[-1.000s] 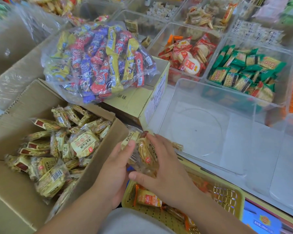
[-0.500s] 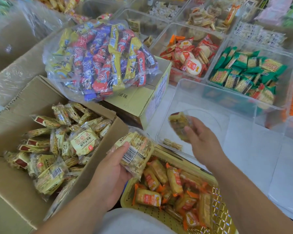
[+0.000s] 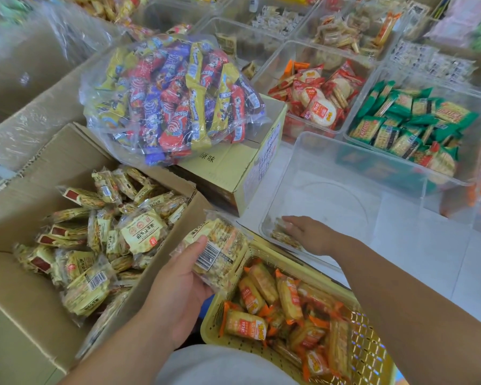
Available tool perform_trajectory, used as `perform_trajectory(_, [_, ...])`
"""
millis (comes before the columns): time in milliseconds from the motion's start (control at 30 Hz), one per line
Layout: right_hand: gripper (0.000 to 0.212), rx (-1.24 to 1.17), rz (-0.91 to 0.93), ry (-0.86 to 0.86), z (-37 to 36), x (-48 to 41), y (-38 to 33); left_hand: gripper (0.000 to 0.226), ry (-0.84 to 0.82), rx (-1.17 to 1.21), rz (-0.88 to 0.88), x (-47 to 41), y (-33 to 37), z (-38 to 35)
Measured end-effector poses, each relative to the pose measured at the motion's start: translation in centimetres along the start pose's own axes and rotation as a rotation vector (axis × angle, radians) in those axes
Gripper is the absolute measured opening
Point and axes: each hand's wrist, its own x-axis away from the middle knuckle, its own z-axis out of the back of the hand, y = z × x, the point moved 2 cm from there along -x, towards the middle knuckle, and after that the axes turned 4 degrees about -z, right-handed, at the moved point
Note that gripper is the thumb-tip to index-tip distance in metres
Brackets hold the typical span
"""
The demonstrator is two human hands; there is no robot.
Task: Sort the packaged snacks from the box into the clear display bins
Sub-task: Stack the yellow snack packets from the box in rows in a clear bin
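The closed cardboard carton (image 3: 228, 168) under the bag of sweets (image 3: 172, 98) has "原味" printed on its top; the small print on its side is too fine to read. The cream snack packet (image 3: 217, 251) above the yellow basket (image 3: 207, 326) shows a barcode with illegible digits. The white lettering on the orange packets (image 3: 245, 326) is blurred.

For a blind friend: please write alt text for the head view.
A person's right grip, a bare hand, rests on snack packs in a clear bin's near corner; the left grip holds more yellow packs between a cardboard box and a yellow basket.
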Motion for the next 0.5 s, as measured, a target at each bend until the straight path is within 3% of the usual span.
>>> perform_trajectory(300, [0.059, -0.108, -0.055, -0.058, -0.4, -0.4, 0.1, 0.042, -0.02, 0.063, -0.02, 0.2, 0.7, -0.1])
perform_trajectory(400, [0.059, -0.142, -0.07, 0.064, 0.3, 0.2, -0.2, 0.042, -0.046, 0.083, -0.045, 0.3, 1.2, -0.3])
perform_trajectory(500, [0.051, -0.137, -0.017, 0.333, 1.1, 2.1, -1.3, 0.031, -0.058, 0.027, -0.081, 0.0, 1.5, -0.5])
